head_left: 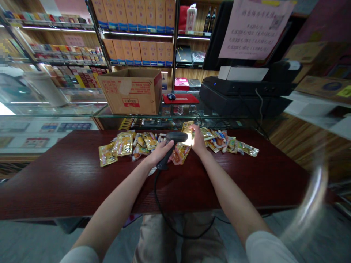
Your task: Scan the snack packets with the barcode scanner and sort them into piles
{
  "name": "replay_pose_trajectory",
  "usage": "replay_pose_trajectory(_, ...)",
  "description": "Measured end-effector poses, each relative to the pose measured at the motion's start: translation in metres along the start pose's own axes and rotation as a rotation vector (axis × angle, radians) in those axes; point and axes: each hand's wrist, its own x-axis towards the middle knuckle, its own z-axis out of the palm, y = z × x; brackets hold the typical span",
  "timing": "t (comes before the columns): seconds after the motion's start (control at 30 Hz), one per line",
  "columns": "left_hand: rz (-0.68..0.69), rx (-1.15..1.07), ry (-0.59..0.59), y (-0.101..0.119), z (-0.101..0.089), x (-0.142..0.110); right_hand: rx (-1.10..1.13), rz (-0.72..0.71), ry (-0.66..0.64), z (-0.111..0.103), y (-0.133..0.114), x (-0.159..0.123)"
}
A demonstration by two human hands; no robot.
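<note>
My left hand [161, 152] is wrapped round the handle of a black barcode scanner [175, 137], its head turned to the right. In my right hand [198, 140] is a gold snack packet [187, 128], held just in front of the scanner. Bright light from the scanner falls on the packet's lower part. Beneath the two hands lies another snack packet [179, 155] with a brownish food picture. Gold packets [123, 143] are heaped to the left, and more packets [219, 140] lie to the right. The scanner's black cable [157, 197] hangs down over the table's front edge.
A dark red wooden table [68, 175] spans the front, against a glass counter [175, 111]. On the counter stand an open cardboard box [131, 91], a mouse [171, 96] on a red mat, and a black monitor [214, 40] with a pink notice. Shelves of boxed goods rise behind.
</note>
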Motion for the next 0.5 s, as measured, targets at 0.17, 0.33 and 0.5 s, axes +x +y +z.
replay_pose_trajectory(0.17,0.007,-0.010,0.003,-0.002,0.000,0.001,-0.051,-0.032,-0.045,-0.001,-0.001,0.004)
replay_pose_trajectory(0.33,-0.009,-0.076,0.082,-0.003,-0.010,0.006,-0.270,0.163,0.020,-0.027,0.029,0.010)
replay_pose_trajectory(0.5,0.026,-0.110,0.162,-0.003,-0.016,0.010,-0.502,0.522,0.093,-0.065,0.065,-0.001)
